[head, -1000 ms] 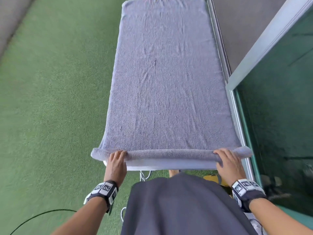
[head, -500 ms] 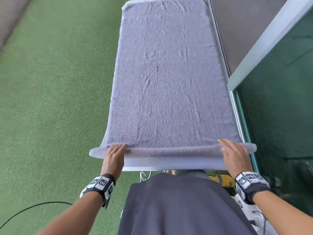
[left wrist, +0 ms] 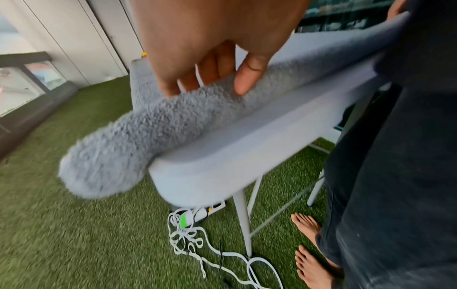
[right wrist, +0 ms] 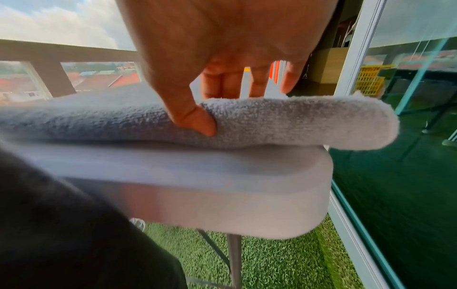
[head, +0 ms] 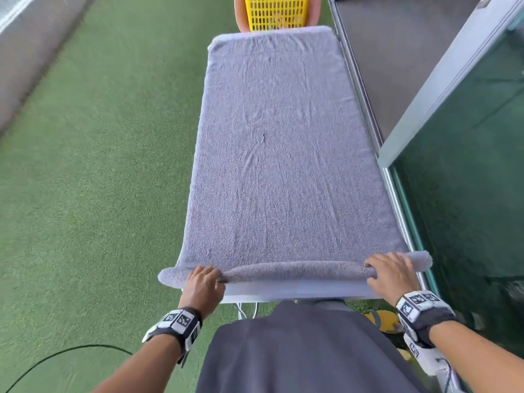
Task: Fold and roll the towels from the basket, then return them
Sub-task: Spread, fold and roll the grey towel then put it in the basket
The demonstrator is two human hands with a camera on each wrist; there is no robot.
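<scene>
Both hands, item one: left hand (head: pixel 202 287) and right hand (head: pixel 392 275) sit at opposite ends of a narrow roll (head: pixel 295 270) at the towel's near edge, fingers curled over its top and thumbs tucked against its front face, each gripping the roll. Set wide apart, presumably so the roll stays even across its whole width and does not cone at one end.

Item two: grey towel (head: pixel 279 154), lying flat and lengthwise along the table, covering nearly all of its top, only faint creases showing. Likely spread this way so the roll can travel straight up its length. Only the first turn or so is wound; by my estimate, most of the rolling is still to come.

Item three: white folding table (left wrist: pixel 222 148), its padded near edge bare just below the roll. Both ends of the roll overhang the table's sides (the towel is slightly wider than the top).

Item four: yellow basket (head: pixel 276 12), slatted plastic, standing beyond the table's far end, just past the towel's far hem. Placed, I judge, where the finished roll ends up, for a short return.

Item five: white cable (left wrist: pixel 197 244), tangled on the green turf under the table, beside the person's bare feet.
</scene>
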